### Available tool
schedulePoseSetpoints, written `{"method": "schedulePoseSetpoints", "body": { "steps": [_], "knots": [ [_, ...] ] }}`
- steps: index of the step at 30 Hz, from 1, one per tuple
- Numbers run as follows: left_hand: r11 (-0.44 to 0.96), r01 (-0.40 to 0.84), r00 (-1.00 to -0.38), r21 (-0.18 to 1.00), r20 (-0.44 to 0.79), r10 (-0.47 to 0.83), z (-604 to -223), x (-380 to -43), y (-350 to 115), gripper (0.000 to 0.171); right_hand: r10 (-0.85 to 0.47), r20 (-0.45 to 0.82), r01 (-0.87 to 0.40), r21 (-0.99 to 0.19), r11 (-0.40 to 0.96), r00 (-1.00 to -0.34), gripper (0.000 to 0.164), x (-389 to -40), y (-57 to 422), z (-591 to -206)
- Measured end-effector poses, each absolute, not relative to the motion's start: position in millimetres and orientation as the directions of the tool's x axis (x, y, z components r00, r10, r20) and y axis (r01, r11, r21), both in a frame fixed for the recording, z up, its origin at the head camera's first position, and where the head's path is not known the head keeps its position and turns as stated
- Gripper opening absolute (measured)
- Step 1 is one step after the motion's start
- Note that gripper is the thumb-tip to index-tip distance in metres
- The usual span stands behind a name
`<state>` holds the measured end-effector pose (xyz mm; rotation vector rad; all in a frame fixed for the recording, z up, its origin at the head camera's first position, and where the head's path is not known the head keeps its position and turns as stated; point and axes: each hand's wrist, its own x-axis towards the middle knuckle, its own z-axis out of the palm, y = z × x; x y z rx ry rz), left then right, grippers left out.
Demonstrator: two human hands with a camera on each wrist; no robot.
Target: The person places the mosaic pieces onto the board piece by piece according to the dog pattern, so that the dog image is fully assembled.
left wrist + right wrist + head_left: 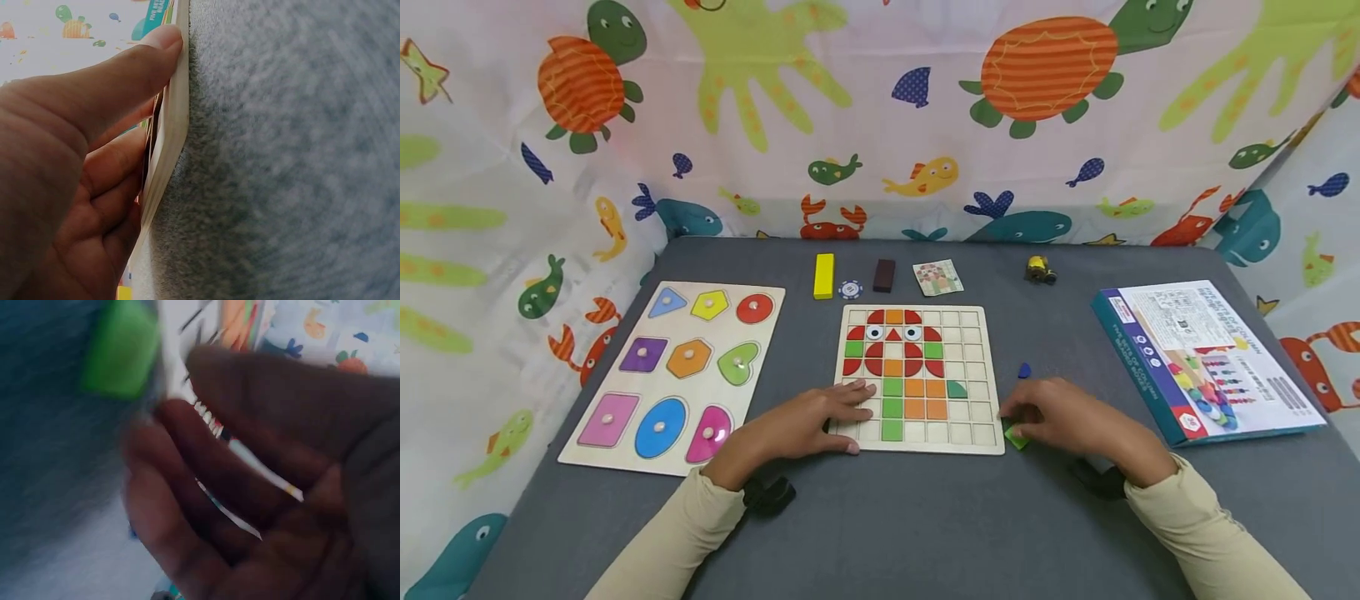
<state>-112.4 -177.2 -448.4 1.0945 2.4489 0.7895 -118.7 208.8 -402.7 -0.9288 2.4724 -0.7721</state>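
A pale wooden grid board (972,435) lies in the middle with red, orange and green square and curved pieces forming an owl-like figure. My left hand (812,419) rests on its lower left edge, fingers stretched over the squares and thumb at the near edge; the left wrist view shows the thumb (134,75) along the board's side. Just off the right edge, my right hand (1063,417) is loosely curved above a green piece (1017,439) on the table. In the blurred right wrist view, that green piece (125,350) lies beyond the fingertips, with nothing visible between thumb and fingers.
A shape puzzle board (655,333) lies left and a boxed set (1217,358) right. Behind the grid board are a yellow block (823,277), a poker chip (850,289), a dark brown block (883,276), a picture card (937,278) and a small yellow toy (1040,270). A blue piece (1024,370) lies nearby.
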Motion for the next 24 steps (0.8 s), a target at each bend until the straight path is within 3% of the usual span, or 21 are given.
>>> {"method": "schedulePoseSetpoints", "body": {
  "steps": [5,14,21,24],
  "knots": [
    [0.546,0.573,-0.643,0.612,-0.078,0.762,-449,-110,-180,0.058,-0.717,-0.164,-0.466,-0.659,0.591,-0.678,0.027,-107,216,-414],
    [0.544,0.567,-0.647,0.619,-0.074,0.759,-447,-111,-180,0.057,-0.642,-0.115,-0.426,-0.657,0.621,-0.758,0.017,-98,223,-416],
    [0.534,0.580,-0.640,0.615,-0.061,0.766,-448,-112,-179,0.057,-0.697,-0.122,-0.409,-0.734,0.543,-0.706,0.008,-110,209,-409],
    [0.538,0.577,-0.637,0.615,-0.073,0.767,-447,-112,-177,0.057,-0.688,-0.109,-0.401,-0.743,0.536,-0.717,0.009,-115,198,-409]
  ]
}}
